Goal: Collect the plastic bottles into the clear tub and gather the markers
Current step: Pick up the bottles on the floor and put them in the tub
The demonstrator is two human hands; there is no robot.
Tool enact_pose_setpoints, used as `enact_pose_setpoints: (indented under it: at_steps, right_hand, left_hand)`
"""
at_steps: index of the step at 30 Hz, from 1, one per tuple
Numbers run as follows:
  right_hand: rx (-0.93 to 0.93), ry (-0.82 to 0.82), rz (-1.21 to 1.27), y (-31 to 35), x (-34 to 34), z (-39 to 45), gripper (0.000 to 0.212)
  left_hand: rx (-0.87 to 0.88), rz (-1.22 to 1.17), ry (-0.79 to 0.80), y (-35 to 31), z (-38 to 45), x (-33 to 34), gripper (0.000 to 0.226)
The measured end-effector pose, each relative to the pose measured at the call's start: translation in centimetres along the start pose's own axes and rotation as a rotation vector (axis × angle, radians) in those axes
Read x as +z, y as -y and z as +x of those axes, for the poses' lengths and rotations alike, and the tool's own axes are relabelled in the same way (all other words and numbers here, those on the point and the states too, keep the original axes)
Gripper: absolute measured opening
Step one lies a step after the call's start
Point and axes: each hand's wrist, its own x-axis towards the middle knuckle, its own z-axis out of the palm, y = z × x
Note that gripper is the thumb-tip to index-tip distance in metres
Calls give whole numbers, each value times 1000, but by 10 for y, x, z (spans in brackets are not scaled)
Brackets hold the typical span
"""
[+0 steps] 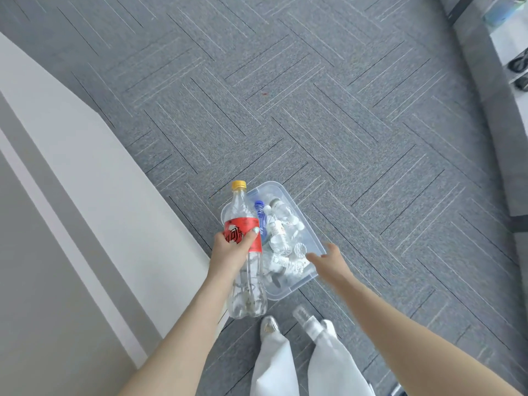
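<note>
My left hand (233,250) grips a large clear bottle (246,270) with a red label and a yellow cap, held over the left edge of the clear tub (285,291). The tub sits on the carpet and holds several small clear bottles (281,238), one of them with a blue cap (259,204). My right hand (328,260) hangs open just beyond the tub's right rim, fingers spread, holding nothing. Another clear bottle (307,320) lies on the floor by my feet. No markers are in view.
A white desk or cabinet surface (85,195) runs along the left, close to the tub. My legs in white trousers (303,364) stand just below the tub. Grey carpet (314,110) stretches ahead. Furniture with wheels (518,64) stands at the far right.
</note>
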Motion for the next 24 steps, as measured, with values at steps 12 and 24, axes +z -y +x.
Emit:
enact_pose_setpoints:
  at_steps: [12, 24]
  right_hand:
    - [20, 15, -27, -26, -9, 24, 68]
    - [-8, 22, -58, -50, 3, 10, 59]
  left_hand:
    - [59, 155, 21, -7, 49, 32, 70]
    - [24, 308, 96, 37, 21, 33, 56]
